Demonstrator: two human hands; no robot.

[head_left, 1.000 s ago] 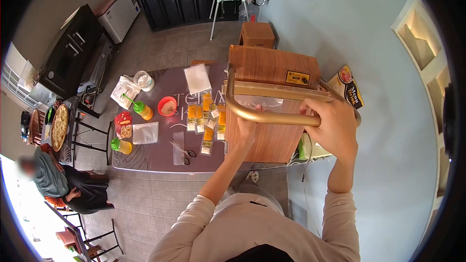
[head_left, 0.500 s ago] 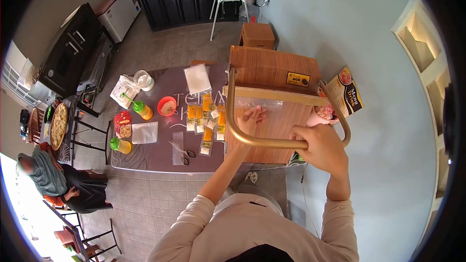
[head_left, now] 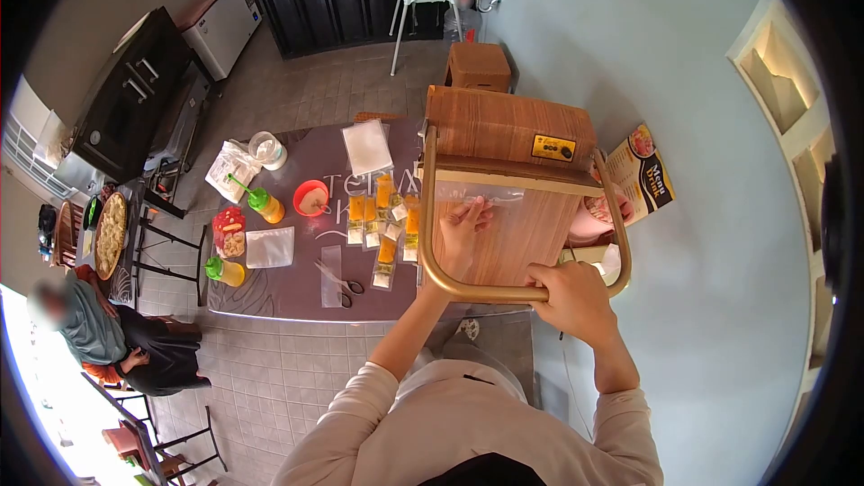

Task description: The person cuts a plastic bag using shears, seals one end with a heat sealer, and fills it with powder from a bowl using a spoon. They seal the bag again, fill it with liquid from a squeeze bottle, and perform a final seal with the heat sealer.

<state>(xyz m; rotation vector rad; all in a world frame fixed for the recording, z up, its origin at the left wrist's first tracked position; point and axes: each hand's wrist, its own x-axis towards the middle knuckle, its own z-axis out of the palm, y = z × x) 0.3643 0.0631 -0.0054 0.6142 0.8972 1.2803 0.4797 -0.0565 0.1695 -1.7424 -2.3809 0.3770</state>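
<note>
Taking the wood-grain board [head_left: 531, 238] of a machine as the clock's centre, the machine's box-shaped head [head_left: 495, 117] sits at 12, bearing a small yellow-and-black panel [head_left: 553, 148]. A gold handle [head_left: 490, 294] loops over the board, its crossbar at 6. The wearer's right hand [head_left: 574, 299], at about 4, is closed around this bar near its corner. The left hand [head_left: 462, 223] rests at 9 inside the loop, fingers partly curled at a clear plastic piece [head_left: 506, 193], which lies at 11 to 12 beneath the head; whether they pinch it, I cannot tell. Just beyond the board at 9, filled packets [head_left: 385, 250] cluster on the dark table [head_left: 279, 299]. Further out are a red bowl [head_left: 310, 192], between 9 and 10, and scissors [head_left: 352, 287], between 8 and 9. A menu [head_left: 650, 182] stands at 2. Far off, between 8 and 9, is another person [head_left: 101, 319].
</note>
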